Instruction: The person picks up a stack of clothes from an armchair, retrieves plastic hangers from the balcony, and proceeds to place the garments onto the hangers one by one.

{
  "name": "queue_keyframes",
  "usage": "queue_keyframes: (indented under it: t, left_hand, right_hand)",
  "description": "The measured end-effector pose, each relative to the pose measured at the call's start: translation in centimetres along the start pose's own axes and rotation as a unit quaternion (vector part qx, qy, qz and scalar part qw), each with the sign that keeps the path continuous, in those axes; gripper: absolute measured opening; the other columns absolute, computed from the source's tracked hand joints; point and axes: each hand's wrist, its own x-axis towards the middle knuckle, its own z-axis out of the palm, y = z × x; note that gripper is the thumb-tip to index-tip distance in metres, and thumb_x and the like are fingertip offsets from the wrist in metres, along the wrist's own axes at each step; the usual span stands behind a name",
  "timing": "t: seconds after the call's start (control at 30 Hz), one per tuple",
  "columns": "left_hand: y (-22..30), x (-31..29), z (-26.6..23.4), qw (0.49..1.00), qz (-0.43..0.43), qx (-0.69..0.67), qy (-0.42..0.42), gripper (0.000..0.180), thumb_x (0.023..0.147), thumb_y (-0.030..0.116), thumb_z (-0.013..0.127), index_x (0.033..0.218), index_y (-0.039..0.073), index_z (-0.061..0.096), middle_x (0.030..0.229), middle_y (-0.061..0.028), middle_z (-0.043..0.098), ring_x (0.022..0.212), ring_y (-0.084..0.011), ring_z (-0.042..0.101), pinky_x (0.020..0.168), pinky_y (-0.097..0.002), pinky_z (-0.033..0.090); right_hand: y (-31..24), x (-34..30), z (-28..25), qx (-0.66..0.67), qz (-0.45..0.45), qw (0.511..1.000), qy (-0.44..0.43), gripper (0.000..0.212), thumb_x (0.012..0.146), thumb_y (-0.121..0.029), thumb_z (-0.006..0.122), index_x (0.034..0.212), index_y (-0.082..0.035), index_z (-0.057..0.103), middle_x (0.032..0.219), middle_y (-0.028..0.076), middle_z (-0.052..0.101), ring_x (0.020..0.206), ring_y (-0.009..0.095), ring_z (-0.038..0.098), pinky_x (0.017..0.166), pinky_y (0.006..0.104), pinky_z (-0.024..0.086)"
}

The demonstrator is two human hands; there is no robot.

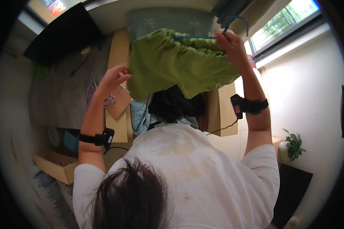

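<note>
Green shorts [172, 66] with a gathered elastic waist hang spread out in front of me. A thin blue clothes hanger [195, 37] runs along the waistband, its hook standing up at the right. My right hand [233, 45] is closed around the hanger just below the hook, at the right end of the waist. At the left edge of the shorts is my left hand [112, 80], its thumb and fingers apart; whether the fingertips touch the cloth I cannot tell. Below the shorts, dark clothing [176, 103] and a light blue quilted cloth [140, 116] lie in an open cardboard box [223, 110].
Several coloured hangers [91, 89] lie on the grey surface [57, 99] at left, under a black screen [63, 36]. A translucent bin [172, 19] stands behind the shorts. Another cardboard box [57, 166] is lower left. A window [283, 26] and a potted plant [294, 145] are at right.
</note>
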Motion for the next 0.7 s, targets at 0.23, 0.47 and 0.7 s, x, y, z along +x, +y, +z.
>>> queue_keyframes:
  t: [0.23,0.47,0.7]
  left_hand:
    - [-11.2,-3.2,3.4,0.976,-0.157,-0.066,-0.139,0.021,0.073,0.015,0.054,0.088,0.0,0.052,0.068,-0.0031,0.054,0.055,-0.0092,0.05,0.048,-0.0226,0.04]
    - [-13.1,-5.7,7.4,0.947,-0.234,-0.111,-0.191,0.016,0.074,0.011,0.052,0.083,-0.002,0.051,0.066,-0.0048,0.053,0.055,-0.0096,0.05,0.049,-0.0217,0.043]
    - [-14.9,-6.2,10.3,0.949,-0.24,-0.108,-0.175,0.018,0.072,0.013,0.053,0.084,-0.001,0.051,0.064,-0.0049,0.052,0.05,-0.0105,0.05,0.047,-0.0225,0.042]
  right_hand:
    - [4.4,-3.1,-15.1,-0.197,0.046,0.956,0.21,0.03,0.079,-0.032,0.044,0.084,-0.007,0.059,0.051,-0.001,0.043,0.047,0.006,0.039,0.044,0.0209,0.032]
    - [5.1,-11.4,-21.2,-0.394,0.147,0.86,0.289,0.034,0.078,-0.039,0.043,0.089,-0.011,0.058,0.059,0.003,0.054,0.056,0.012,0.052,0.055,0.0247,0.041]
    - [16.3,-17.6,-8.7,-0.325,0.322,0.88,0.127,0.039,0.08,-0.042,0.034,0.079,-0.009,0.056,0.063,0.002,0.055,0.063,0.017,0.052,0.061,0.0289,0.039]
